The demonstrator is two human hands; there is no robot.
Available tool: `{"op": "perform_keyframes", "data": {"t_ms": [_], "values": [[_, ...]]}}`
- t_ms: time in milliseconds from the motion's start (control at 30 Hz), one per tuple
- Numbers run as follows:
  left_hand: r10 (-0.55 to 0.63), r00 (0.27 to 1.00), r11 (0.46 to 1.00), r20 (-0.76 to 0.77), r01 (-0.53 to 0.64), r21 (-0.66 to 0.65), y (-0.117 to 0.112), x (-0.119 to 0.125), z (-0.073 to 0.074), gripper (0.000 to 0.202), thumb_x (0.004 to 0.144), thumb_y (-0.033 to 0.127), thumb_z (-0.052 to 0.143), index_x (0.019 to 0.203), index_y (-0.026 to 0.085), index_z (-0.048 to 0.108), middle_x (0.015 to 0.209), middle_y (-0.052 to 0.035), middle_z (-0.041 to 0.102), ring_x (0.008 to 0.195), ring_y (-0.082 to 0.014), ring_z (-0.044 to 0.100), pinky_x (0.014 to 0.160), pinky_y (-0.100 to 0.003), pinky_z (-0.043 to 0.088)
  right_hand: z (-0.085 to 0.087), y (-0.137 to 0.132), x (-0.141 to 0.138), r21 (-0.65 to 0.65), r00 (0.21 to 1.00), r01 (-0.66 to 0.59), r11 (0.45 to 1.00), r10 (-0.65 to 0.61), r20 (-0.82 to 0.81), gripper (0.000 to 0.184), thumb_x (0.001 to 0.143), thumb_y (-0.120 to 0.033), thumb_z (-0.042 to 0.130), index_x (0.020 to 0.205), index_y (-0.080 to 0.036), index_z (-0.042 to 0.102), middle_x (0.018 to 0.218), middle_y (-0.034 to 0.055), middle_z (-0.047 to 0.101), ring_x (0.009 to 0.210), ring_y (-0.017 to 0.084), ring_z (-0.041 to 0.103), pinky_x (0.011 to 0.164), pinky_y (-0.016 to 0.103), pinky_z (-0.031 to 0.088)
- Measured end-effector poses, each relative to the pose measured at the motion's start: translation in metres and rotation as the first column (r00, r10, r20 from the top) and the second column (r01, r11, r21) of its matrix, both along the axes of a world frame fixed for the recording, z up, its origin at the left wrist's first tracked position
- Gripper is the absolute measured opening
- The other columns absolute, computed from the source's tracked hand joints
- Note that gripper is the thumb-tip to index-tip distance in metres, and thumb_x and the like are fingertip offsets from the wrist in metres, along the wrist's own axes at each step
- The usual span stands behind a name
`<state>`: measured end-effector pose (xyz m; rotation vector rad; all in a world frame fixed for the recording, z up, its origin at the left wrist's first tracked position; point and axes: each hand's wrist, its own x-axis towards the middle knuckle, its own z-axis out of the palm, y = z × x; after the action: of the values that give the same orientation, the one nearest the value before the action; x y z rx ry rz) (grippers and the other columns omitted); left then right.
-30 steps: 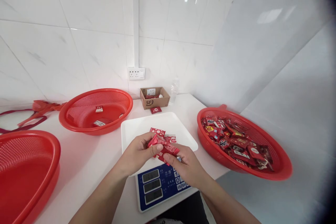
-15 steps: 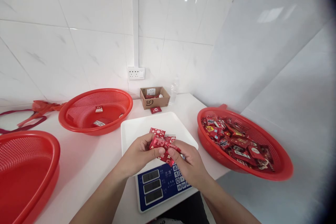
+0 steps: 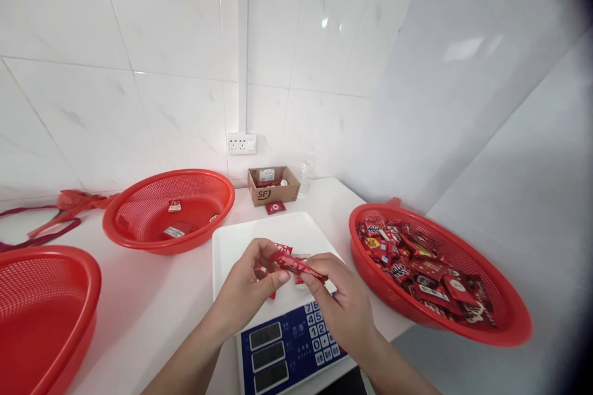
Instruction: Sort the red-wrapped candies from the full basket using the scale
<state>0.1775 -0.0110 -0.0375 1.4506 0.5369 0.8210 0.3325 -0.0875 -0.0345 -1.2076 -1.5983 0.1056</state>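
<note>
Between my two hands is a red printed packet (image 3: 296, 263), held up above the white pan (image 3: 231, 241) of a scale. The fingers of my left hand (image 3: 248, 284) pinch its left end. My right hand (image 3: 340, 296) grips the other end between thumb and fingers. More red packets (image 3: 302, 279) lie on the pan behind and below, partly covered by my hands. Toward me, the scale's blue panel (image 3: 296, 333) shows dark displays and number keys, some of them behind my right hand.
At right, a red basket (image 3: 370, 259) is heaped with red packets. A red basket (image 3: 139, 241) at left holds a few packets, with another red basket (image 3: 88, 284) nearer. An SF cardboard box (image 3: 278, 196) stands at the back, a red packet (image 3: 275, 207) before it.
The packet in my hands has turned from showing its broad printed face to being nearly edge-on. My view has tilted up slightly, so everything sits lower.
</note>
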Motion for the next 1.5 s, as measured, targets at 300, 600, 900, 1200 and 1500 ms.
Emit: {"op": "perform_keyframes", "data": {"t_ms": [300,600,900,1200,1500], "values": [[-0.015,0.997,0.993,0.082,0.025,-0.117,-0.005,-0.002,0.002,0.034,0.083,0.036,0.060,0.108,0.025,0.039,0.090,-0.0003,0.059,0.070,-0.0120,0.058,0.061,-0.025,0.045,-0.013,0.003,-0.003,0.108,0.967,-0.042,0.993,0.013,0.255,0.026,0.084,-0.028,0.060,0.110,-0.027,0.061,0.107,0.0070,0.061,0.100,0.023,0.055,0.086,0.040,0.048],[-0.104,0.990,0.989,0.094,0.112,-0.092,-0.007,-0.008,0.007,0.065,0.082,0.035,0.062,0.136,0.031,0.027,0.097,-0.0036,0.059,0.080,-0.0160,0.058,0.070,-0.029,0.046,-0.008,0.000,-0.002,-0.390,0.927,-0.256,0.885,0.111,-0.357,0.031,0.089,-0.047,0.047,0.098,-0.020,0.059,0.088,0.0053,0.065,0.078,0.018,0.061,0.071,0.029,0.051],[-0.034,0.998,0.999,0.046,0.034,-0.015,-0.002,-0.006,0.004,0.024,0.086,0.042,0.055,0.091,0.019,0.054,0.079,0.0001,0.058,0.067,-0.0114,0.050,0.061,-0.023,0.041,-0.002,-0.003,-0.005,-0.401,0.943,-0.256,0.879,0.136,-0.305,0.029,0.088,-0.044,0.048,0.081,-0.019,0.060,0.076,0.0022,0.062,0.073,0.017,0.056,0.067,0.026,0.045],[0.027,1.000,1.000,-0.005,-0.027,0.010,-0.002,-0.004,0.004,0.029,0.083,0.046,0.056,0.086,0.018,0.053,0.068,0.0022,0.054,0.059,-0.0111,0.048,0.055,-0.023,0.039,-0.002,-0.005,-0.004,-0.416,0.976,-0.167,0.894,0.089,-0.201,0.034,0.087,-0.045,0.046,0.066,-0.019,0.052,0.063,-0.0006,0.053,0.061,0.013,0.048,0.057,0.024,0.039],[0.443,0.816,0.818,-0.371,-0.199,0.539,0.020,-0.011,-0.007,0.015,0.086,0.032,0.049,0.094,0.023,0.057,0.097,-0.0047,0.061,0.088,-0.0220,0.057,0.074,-0.033,0.045,-0.028,-0.009,0.013,-0.495,0.984,0.165,0.853,-0.175,0.027,0.038,0.085,-0.044,0.047,0.056,-0.021,0.040,0.053,-0.0020,0.048,0.050,0.012,0.043,0.046,0.023,0.030]]}}
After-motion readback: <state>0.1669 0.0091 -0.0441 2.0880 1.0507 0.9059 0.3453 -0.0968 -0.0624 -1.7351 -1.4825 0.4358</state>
